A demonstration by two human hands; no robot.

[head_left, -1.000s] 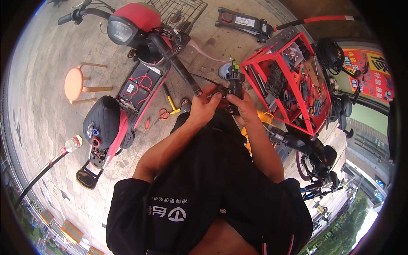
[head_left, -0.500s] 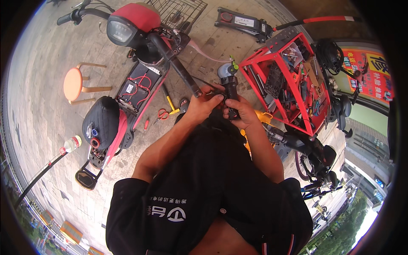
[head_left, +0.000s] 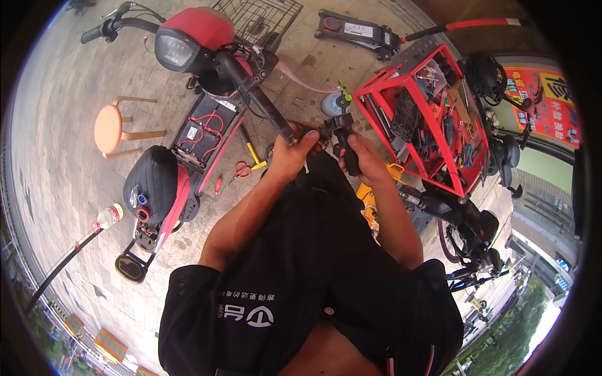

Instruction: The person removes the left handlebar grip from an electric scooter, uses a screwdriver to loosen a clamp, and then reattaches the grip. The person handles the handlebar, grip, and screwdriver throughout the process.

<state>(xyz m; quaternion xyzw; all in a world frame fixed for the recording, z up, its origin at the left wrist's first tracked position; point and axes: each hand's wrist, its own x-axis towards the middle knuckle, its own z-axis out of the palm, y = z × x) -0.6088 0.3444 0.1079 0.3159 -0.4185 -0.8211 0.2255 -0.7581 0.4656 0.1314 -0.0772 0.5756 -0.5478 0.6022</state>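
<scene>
My right hand (head_left: 368, 164) is closed around a black handlebar grip (head_left: 348, 153), which stands roughly upright with a bulky black housing at its upper end. My left hand (head_left: 290, 160) is beside the end of a scooter's dark handlebar (head_left: 266, 108), thumb raised and fingers curled. What those fingers hold is partly hidden; small dark parts show beside the thumb. The handlebar belongs to a red electric scooter (head_left: 200, 28) with a headlight (head_left: 179, 50). Its floor compartment lies uncovered, showing a black battery (head_left: 194, 135) with red wires.
A red tool cart (head_left: 433, 150) full of tools stands at right, with a floor jack (head_left: 354, 31) beyond it. On the paving lie a yellow-handled hammer (head_left: 253, 152), red-handled scissors (head_left: 241, 170) and a red screwdriver (head_left: 218, 185). A wooden stool (head_left: 108, 128) is at left.
My hands have moved apart. My right hand has shifted slightly right with the handlebar grip, while my left has stayed close to the handlebar's end.
</scene>
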